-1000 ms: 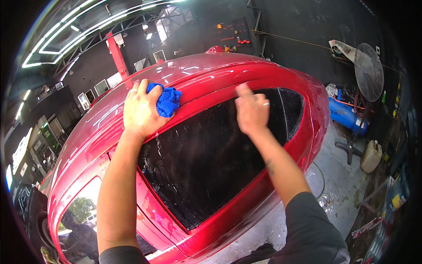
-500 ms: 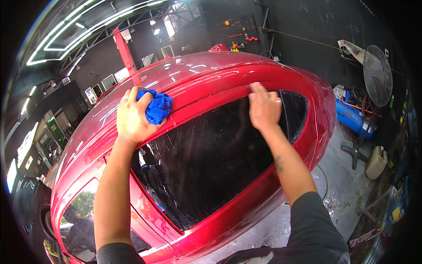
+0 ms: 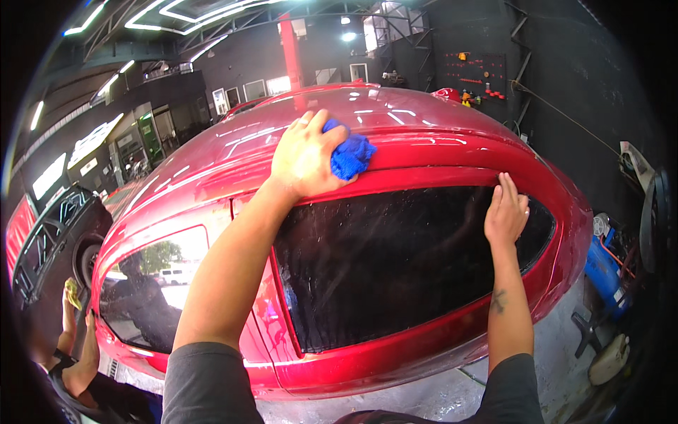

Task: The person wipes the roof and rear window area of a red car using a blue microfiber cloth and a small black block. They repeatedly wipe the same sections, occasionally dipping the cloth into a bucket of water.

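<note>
Two bare hands up on a red car (image 3: 424, 152) in a workshop. Left hand (image 3: 304, 159) laid flat on the roof edge above the rear side window (image 3: 395, 261), palm down. Blue microfibre cloth (image 3: 351, 155) bunched at the right side of that hand, pinned against the red paint. Fingers curled together over the cloth's upper left part; most of the cloth bulging out past the fingertips toward the right, and below them. Thumb hidden under the hand, position not readable. Cloth sitting just above the window's top trim, touching the painted rail, not the glass.

Right hand (image 3: 506, 212) well apart from the cloth, farther back along the car. Fingers straight, close together, pointing up, tips touching the upper rear edge of the dark window where glass meets red frame. Palm flat on the glass, nothing held. Small dark tattoo (image 3: 498, 302) on the right forearm. Grey sleeves at both upper arms.

Window glass dark, streaked and wet-looking. Front side window (image 3: 152, 290) to the left, lighter, reflecting surroundings.

Lower left: another person's arms (image 3: 78, 339) beside the car, a yellow cloth (image 3: 72, 291) in the raised hand. Dark vehicle (image 3: 53, 233) behind them. Blue machine (image 3: 604, 272) on the floor at right.
</note>
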Motion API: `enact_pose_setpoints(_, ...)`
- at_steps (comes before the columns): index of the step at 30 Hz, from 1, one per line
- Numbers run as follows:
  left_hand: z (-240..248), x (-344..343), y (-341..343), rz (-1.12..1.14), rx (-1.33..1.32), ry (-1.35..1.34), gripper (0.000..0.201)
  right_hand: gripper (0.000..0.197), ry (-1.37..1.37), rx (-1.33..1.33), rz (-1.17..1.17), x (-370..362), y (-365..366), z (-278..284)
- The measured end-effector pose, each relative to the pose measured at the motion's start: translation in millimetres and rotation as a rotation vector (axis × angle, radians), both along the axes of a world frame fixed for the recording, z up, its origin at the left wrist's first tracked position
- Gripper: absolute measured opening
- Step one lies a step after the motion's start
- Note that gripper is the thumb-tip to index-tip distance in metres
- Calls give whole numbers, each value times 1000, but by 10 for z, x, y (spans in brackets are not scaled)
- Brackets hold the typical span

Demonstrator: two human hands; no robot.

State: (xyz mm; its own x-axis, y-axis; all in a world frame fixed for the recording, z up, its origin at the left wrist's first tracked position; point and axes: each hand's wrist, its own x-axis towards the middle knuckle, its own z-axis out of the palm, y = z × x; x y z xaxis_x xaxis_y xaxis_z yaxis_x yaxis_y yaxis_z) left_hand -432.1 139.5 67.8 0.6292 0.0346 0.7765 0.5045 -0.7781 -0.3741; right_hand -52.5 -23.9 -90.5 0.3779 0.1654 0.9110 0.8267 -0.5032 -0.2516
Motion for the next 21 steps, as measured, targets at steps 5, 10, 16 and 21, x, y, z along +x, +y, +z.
enact_pose_setpoints(5,-22,10,71,-25,14,-21,63,47,-108,15,209,-1027,431,-33)
enact_pose_setpoints(10,-14,-104,115,-14,17,-19,63,46,-165,-73,270,-1094,300,50)
enact_pose_setpoints(16,-44,1,64,1,19,-46,62,38,3,30,19,-67,60,62)
enact_pose_setpoints(21,-12,112,31,-92,18,-35,52,47,-207,103,410,-1685,502,56)
